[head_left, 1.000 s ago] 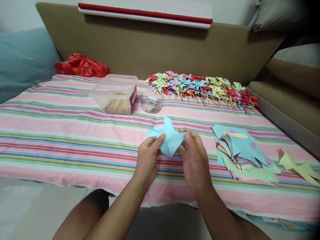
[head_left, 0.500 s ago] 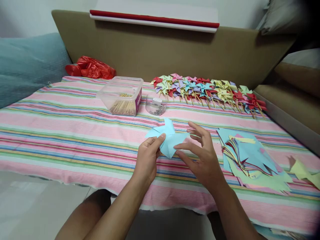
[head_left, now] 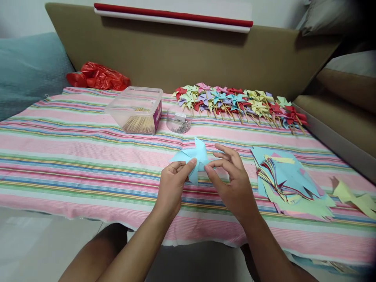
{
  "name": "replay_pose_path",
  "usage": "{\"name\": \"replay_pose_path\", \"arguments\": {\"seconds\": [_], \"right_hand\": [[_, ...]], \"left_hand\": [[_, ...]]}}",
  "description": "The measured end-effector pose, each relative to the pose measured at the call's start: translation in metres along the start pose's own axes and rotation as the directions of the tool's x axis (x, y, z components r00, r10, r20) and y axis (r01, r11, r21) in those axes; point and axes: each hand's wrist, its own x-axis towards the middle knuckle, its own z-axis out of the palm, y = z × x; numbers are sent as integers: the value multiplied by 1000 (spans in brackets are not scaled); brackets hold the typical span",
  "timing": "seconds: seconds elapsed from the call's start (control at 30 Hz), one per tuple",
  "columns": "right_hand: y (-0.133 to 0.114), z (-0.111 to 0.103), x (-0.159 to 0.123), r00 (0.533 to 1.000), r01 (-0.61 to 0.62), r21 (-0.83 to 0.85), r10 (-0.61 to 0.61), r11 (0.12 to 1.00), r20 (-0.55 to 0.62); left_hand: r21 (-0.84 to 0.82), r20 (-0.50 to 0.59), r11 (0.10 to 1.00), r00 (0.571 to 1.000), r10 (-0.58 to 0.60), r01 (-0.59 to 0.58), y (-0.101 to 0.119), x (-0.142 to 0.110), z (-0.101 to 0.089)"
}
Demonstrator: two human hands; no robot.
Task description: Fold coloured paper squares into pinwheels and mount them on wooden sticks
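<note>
Near the clear box [head_left: 117, 114], to its right, we cannot tell the shapes of the tiny metal pieces [head_left: 183, 126]; on its side, the purple label's [head_left: 157, 116] print is too small for us to read. In front and rightward of the box, the left hand [head_left: 173, 183] hides part of the blue paper [head_left: 199, 152] from us, and the right hand [head_left: 235, 184] covers one flap's tip. Left of the box, the picture's edge cuts off our view of the teal cushion [head_left: 32, 74].
</note>
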Motion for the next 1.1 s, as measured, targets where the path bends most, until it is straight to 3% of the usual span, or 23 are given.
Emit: {"name": "replay_pose_path", "arguments": {"seconds": [0.17,0.3,1.1], "right_hand": [[1,6,-2,989,-130,99,137,987,-64],[2,9,-2,979,-161,131,175,978,-105],[3,13,-3,981,-118,91,130,989,-145]], "left_hand": [[46,32,999,999,14,-15,-2,-1,-1],[67,68,997,997,23,-28,-3,-2,-2],[104,91,993,995,52,-62,-2,-2,0]]}}
